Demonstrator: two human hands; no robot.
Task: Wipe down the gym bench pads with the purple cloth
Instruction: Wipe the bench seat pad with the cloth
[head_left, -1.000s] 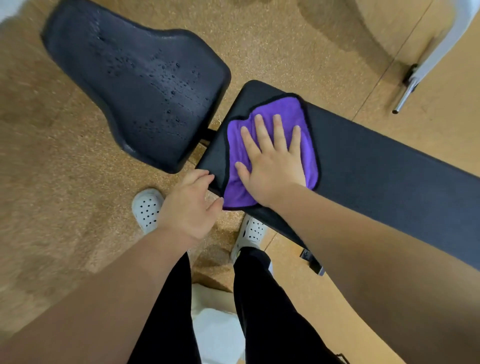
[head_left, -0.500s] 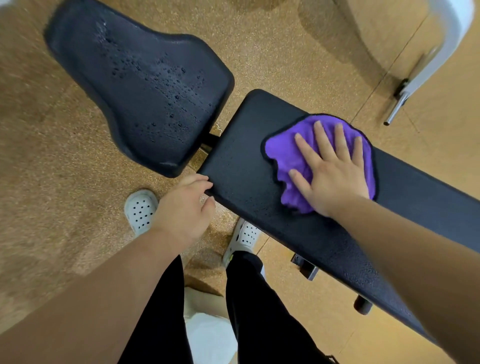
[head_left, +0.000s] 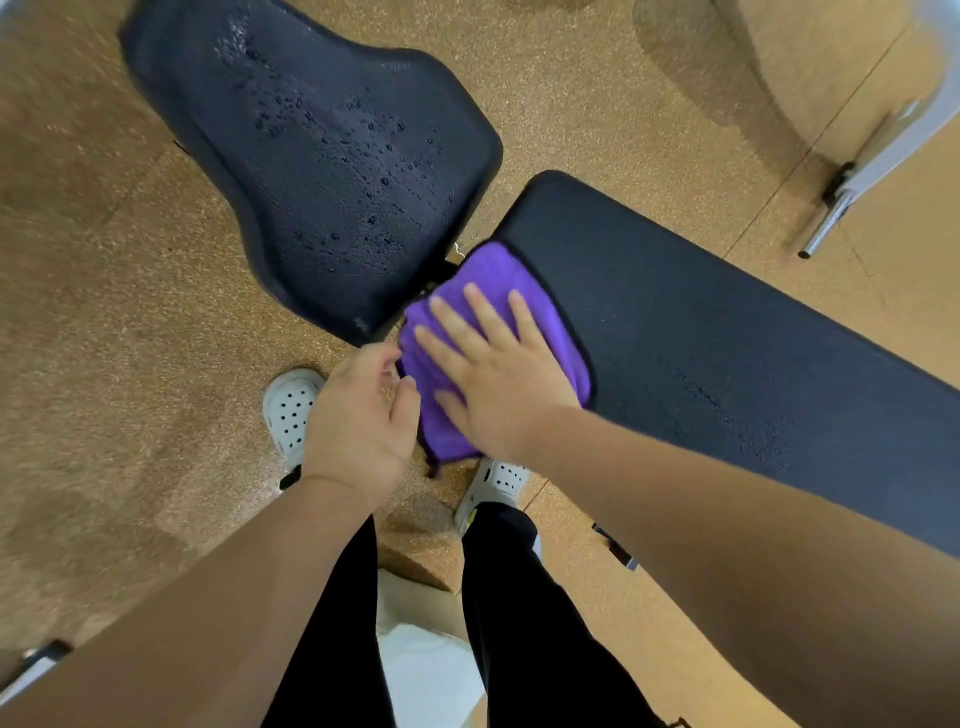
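The purple cloth lies over the near left end of the long black back pad, its lower edge hanging off the corner. My right hand presses flat on the cloth with fingers spread. My left hand is loosely curled beside it, its fingertips at the cloth's left edge by the pad's corner. The black seat pad sits to the upper left, tilted and covered in water droplets. Faint wet specks show on the back pad to the right of the cloth.
My feet in white perforated clogs stand on the cork-coloured floor just below the pads. A white machine frame with a metal peg stands at the upper right. A bench bracket shows under the back pad.
My right hand has slid the cloth from the middle of the back pad leftward to its near end. My left hand stayed by the pad's corner, now touching the cloth.
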